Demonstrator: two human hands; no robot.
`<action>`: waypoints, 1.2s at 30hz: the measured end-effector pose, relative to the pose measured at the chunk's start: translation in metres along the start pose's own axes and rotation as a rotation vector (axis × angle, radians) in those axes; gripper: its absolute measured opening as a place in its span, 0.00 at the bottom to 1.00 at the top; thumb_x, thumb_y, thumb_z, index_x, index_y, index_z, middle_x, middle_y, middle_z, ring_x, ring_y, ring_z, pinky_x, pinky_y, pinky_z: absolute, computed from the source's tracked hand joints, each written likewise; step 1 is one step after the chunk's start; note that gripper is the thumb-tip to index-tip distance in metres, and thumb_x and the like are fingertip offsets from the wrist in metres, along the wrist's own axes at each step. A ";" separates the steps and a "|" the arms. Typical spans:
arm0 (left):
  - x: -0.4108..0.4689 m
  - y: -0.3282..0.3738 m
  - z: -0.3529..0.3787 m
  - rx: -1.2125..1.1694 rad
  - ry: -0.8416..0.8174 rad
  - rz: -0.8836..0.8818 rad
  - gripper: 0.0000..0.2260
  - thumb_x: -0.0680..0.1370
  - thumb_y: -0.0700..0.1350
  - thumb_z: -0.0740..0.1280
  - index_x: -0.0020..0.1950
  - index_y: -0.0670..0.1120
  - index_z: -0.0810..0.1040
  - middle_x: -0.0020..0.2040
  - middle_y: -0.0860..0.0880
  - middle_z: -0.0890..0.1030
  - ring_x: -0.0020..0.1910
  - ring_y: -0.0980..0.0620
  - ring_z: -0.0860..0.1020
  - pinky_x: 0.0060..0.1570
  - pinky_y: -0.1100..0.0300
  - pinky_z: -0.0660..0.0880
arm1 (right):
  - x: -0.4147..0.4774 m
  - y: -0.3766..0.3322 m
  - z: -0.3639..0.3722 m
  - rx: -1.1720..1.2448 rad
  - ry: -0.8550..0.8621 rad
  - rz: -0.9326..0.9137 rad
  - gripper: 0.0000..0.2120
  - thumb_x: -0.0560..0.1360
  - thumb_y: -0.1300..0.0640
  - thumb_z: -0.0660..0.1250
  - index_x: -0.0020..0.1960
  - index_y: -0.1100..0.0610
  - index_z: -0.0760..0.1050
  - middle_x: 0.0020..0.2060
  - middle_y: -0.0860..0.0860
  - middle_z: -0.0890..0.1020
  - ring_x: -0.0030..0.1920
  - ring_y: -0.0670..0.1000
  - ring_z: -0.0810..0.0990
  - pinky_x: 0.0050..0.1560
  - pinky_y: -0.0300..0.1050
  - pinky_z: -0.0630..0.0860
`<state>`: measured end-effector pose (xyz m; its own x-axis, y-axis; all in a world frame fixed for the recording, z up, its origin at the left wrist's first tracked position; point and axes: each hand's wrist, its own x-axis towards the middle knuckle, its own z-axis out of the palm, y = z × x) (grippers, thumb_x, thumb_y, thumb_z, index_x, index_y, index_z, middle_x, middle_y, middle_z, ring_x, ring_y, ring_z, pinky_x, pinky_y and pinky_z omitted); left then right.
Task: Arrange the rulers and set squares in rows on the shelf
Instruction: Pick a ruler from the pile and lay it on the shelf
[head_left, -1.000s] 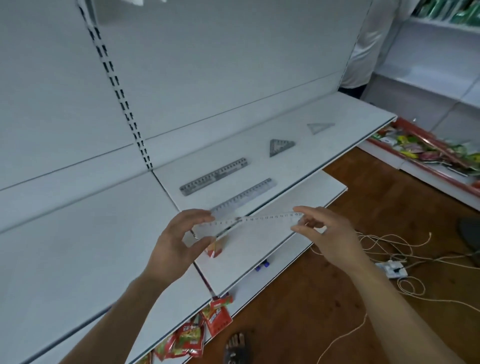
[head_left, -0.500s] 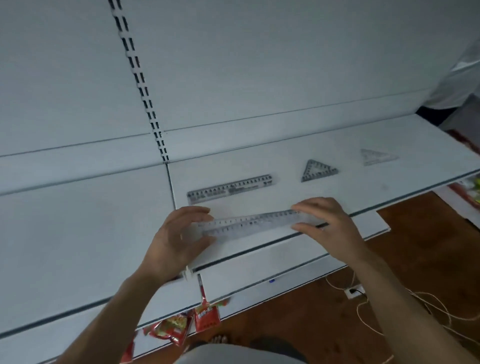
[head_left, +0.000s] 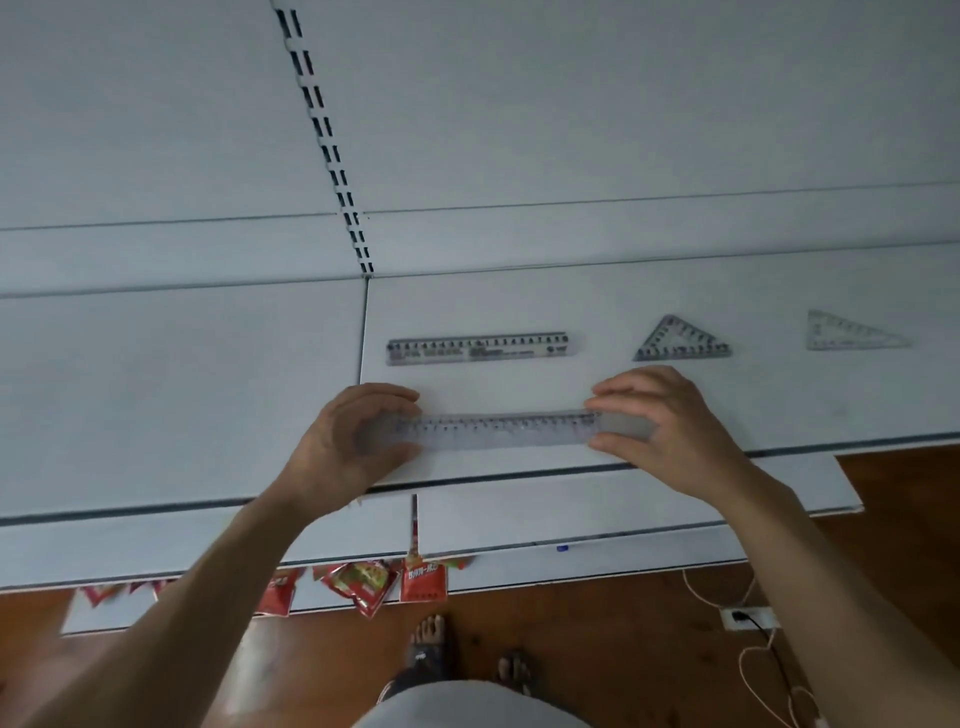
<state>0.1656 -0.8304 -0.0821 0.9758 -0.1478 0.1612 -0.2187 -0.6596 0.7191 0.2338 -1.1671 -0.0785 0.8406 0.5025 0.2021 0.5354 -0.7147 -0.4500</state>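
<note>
A clear ruler (head_left: 498, 430) lies level over the front part of the white shelf (head_left: 649, 291). My left hand (head_left: 348, 447) pinches its left end and my right hand (head_left: 660, 415) pinches its right end. Behind it a darker grey ruler (head_left: 478, 348) lies flat on the shelf, parallel to the front edge. To the right of that ruler sit a dark set square (head_left: 680, 340) and, farther right, a clear set square (head_left: 852, 332), forming one row along the back.
A slotted upright (head_left: 327, 140) splits the back panel. Lower shelves jut out below, with red snack packets (head_left: 374, 582) hanging under them. On the wooden floor at the right lie a socket (head_left: 745, 618) and loose cords. My feet show at the bottom.
The view has swung to face the shelf squarely. Both hands carried the clear ruler from off the shelf's front edge to a spot over the shelf, in front of the grey ruler, and levelled it.
</note>
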 end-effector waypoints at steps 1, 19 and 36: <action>0.000 0.000 0.001 0.011 0.003 -0.003 0.14 0.69 0.41 0.76 0.54 0.46 0.81 0.57 0.53 0.78 0.57 0.55 0.75 0.60 0.62 0.72 | 0.000 0.001 0.000 0.003 -0.010 0.004 0.16 0.66 0.51 0.77 0.52 0.54 0.84 0.51 0.49 0.82 0.54 0.55 0.76 0.58 0.48 0.68; 0.001 -0.007 -0.003 0.078 -0.025 0.025 0.15 0.70 0.40 0.76 0.55 0.44 0.81 0.57 0.54 0.77 0.59 0.54 0.75 0.63 0.64 0.68 | 0.003 -0.001 0.001 0.027 -0.087 0.050 0.17 0.67 0.49 0.77 0.54 0.49 0.83 0.55 0.43 0.78 0.59 0.51 0.73 0.64 0.53 0.66; -0.001 -0.007 -0.004 0.111 -0.036 0.017 0.15 0.71 0.42 0.75 0.57 0.45 0.81 0.59 0.54 0.76 0.59 0.56 0.73 0.62 0.60 0.70 | 0.003 0.001 0.001 0.035 -0.110 0.057 0.17 0.68 0.46 0.74 0.56 0.47 0.81 0.55 0.39 0.75 0.60 0.46 0.70 0.66 0.49 0.62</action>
<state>0.1665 -0.8232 -0.0844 0.9718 -0.1848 0.1465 -0.2356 -0.7339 0.6371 0.2370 -1.1657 -0.0788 0.8542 0.5138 0.0795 0.4826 -0.7268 -0.4888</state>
